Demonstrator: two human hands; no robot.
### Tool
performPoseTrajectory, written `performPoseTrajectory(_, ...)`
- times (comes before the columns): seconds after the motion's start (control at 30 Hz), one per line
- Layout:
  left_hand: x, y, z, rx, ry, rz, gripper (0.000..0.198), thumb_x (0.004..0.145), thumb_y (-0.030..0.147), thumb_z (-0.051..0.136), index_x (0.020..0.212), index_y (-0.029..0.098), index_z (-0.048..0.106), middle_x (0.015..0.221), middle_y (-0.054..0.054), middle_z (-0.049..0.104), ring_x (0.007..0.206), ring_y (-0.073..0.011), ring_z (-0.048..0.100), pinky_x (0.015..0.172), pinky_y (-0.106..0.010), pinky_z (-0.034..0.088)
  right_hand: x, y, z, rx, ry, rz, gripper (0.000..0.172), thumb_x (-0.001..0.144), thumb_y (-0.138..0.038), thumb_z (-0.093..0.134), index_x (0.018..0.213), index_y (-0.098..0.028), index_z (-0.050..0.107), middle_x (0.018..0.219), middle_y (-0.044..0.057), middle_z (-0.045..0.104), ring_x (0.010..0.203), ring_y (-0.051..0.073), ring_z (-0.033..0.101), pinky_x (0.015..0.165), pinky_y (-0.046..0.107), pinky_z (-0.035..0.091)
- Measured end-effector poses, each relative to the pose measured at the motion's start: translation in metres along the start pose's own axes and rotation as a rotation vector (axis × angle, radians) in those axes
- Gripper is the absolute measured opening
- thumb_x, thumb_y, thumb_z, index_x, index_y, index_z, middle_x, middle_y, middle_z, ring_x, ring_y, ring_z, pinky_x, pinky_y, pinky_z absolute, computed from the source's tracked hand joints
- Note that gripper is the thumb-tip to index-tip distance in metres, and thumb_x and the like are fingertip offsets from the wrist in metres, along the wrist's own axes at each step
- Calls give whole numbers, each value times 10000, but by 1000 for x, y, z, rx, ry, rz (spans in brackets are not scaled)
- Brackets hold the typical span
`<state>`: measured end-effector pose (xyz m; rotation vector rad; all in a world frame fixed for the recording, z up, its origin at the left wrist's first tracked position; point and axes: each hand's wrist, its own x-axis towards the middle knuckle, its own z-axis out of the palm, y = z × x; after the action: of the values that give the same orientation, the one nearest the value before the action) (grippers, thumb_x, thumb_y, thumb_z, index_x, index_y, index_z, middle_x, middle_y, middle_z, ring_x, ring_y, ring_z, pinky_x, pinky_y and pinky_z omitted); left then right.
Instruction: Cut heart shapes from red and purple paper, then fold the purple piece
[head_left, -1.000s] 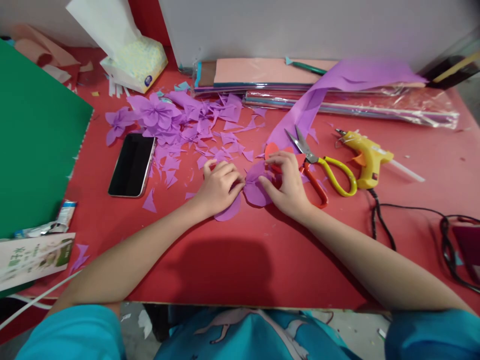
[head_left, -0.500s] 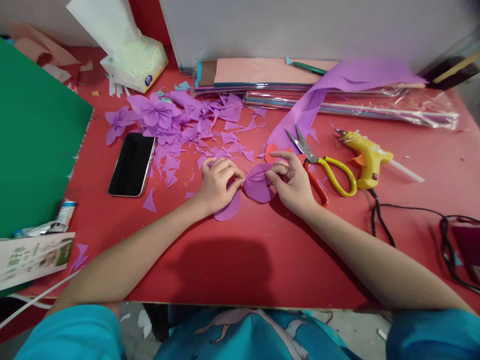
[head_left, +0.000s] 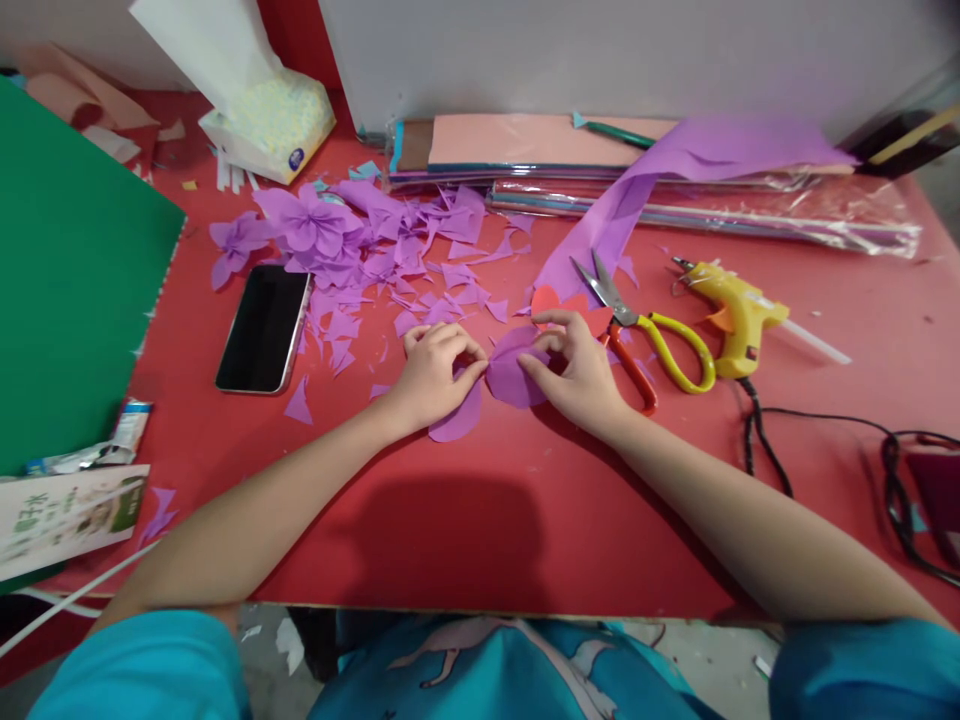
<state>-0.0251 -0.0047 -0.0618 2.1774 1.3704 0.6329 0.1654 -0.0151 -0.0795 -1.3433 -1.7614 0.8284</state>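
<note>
Between my hands is a purple paper flower cutout (head_left: 511, 382) with rounded petals, low over the red table (head_left: 450, 540). My left hand (head_left: 442, 368) pinches it near its centre, and one petal shows beneath that hand. The thumb and fingers of my right hand (head_left: 574, 368) close on the right-hand petal, which has a crease running across it. Just behind my right hand lies a red paper cutout (head_left: 551, 300), partly covered. Scissors (head_left: 630, 325) with one yellow and one red handle lie half open to the right of it.
Purple paper scraps (head_left: 405, 250) and finished-looking paper flowers (head_left: 311, 225) spread behind my left hand, near a phone (head_left: 264, 330). A yellow glue gun (head_left: 739, 315) with a black cord lies right. Plastic-wrapped paper packs (head_left: 705, 215), a purple strip (head_left: 600, 225) and a tissue box (head_left: 270, 125) are behind.
My right hand has slid slightly left along the petal, its fingers now further over the paper. My left hand keeps its pinch in the same place.
</note>
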Motion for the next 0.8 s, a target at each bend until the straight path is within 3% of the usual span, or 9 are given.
performPoseTrajectory(0.1,-1,2,1,59,-47,-19,76,785,181,611,711,162,606,782,-8,635,818,-170,568,902,-422,294,0,-1,0,-164,20,-53,294,742,-155,578,1008,-209,464,639,-30,554,617,165,531,678,344,418)
performPoseTrajectory(0.23,-4,2,4,111,-56,14,75,790,200,594,725,166,608,786,-13,635,858,-188,561,904,-435,268,-2,-3,0,-320,74,-239,158,757,-191,588,906,-207,539,838,64,578,839,239,518,759,407,408)
performPoseTrajectory(0.3,-6,1,7,131,-54,51,83,801,212,576,737,173,611,791,-10,635,879,-194,556,908,-438,254,-4,-5,1,-373,54,-347,59,785,-230,586,838,-204,583,937,88,564,921,258,490,811,434,383)
performPoseTrajectory(0.4,-7,1,9,151,-58,67,101,815,229,556,748,180,612,801,-7,637,893,-195,551,915,-438,238,-6,-7,2,-452,-7,-435,82,808,-262,580,786,-204,634,1052,95,538,998,278,457,847,458,347)
performPoseTrajectory(0.8,-8,4,8,186,-47,65,71,809,221,544,779,186,598,834,-6,639,924,-197,552,934,-444,222,-5,-3,5,-508,-15,-370,131,836,-256,546,808,-192,656,1137,109,506,1054,292,422,855,462,345)
